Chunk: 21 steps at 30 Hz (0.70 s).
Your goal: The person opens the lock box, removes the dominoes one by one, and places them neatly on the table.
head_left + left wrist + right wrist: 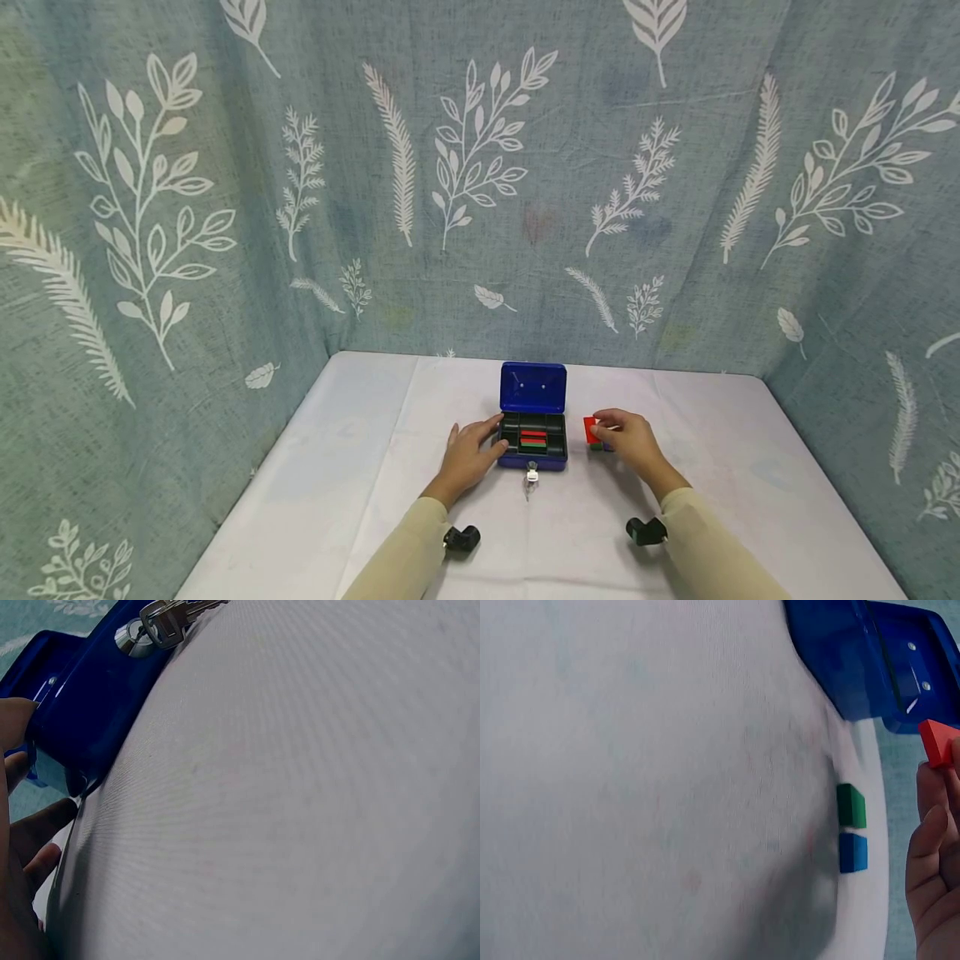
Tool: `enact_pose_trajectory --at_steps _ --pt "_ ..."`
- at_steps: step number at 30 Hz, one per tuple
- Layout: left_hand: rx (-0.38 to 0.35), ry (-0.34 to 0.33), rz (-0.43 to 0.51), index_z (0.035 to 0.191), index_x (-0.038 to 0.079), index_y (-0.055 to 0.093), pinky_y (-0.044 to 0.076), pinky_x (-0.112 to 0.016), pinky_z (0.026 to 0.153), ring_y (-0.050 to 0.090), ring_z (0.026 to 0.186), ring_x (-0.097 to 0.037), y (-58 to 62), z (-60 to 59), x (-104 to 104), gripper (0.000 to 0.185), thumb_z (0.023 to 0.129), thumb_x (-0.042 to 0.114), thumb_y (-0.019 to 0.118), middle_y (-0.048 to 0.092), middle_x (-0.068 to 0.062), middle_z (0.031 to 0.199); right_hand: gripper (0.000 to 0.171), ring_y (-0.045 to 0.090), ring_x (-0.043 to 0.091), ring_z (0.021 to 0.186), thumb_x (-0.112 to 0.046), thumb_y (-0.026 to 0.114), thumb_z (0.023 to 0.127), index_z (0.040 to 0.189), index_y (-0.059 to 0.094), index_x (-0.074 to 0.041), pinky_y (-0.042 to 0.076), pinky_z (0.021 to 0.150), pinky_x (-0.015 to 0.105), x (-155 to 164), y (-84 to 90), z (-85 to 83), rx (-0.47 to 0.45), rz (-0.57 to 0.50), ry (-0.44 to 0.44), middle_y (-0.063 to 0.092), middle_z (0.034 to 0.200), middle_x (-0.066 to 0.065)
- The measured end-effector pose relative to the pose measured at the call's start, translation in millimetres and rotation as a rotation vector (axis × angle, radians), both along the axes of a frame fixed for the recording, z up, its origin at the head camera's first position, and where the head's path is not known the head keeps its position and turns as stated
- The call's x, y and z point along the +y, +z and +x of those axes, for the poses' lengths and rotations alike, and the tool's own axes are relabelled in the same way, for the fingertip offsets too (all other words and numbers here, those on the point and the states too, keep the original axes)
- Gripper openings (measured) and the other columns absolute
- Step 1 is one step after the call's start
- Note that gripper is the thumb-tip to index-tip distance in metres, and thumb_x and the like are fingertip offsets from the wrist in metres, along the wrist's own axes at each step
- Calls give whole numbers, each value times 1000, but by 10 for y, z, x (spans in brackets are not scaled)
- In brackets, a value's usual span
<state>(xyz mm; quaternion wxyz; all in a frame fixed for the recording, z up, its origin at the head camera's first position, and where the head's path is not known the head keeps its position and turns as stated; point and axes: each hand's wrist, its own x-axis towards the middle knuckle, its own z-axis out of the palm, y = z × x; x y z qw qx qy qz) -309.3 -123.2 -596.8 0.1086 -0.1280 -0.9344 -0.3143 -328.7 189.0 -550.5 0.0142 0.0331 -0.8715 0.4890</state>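
Note:
A blue metal cash box (534, 460) stands with its lid (533, 387) raised and a black compartment tray inside. Red and green blocks (533, 438) lie in the tray's middle compartment. My left hand (470, 452) rests at the box's left side, thumb near the front corner and another finger toward the back corner. In the left wrist view the thumb (16, 722) touches the rim. To the right of the box, my right hand (633, 442) pinches a red block (937, 742) above the table. Below it, a green block (851, 806) and a blue block (853, 852) lie side by side.
Keys (532, 477) hang from the lock (135, 639) at the box's front. A white cloth (390, 500) covers the table. Grey-blue leaf-patterned curtains (480, 275) enclose its back and sides. Small black wrist devices (461, 539) sit at both sleeves.

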Motion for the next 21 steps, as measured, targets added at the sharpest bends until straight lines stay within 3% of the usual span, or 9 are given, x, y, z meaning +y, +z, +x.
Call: enact_pose_trajectory --at_steps 7,21 --pt "-8 5 0 143 27 52 8 -60 113 48 128 -24 4 5 6 54 93 48 57 61 4 131 30 64 24 92 -14 73 88 115 69 -4 56 72 34 114 -26 4 -31 31 -18 69 97 6" --pt "-5 2 6 143 27 51 8 -60 113 48 128 -23 0 4 10 54 93 47 57 62 4 130 34 63 21 83 -11 73 88 119 66 0 54 61 29 308 -114 60 -11 16 -34 69 97 10"
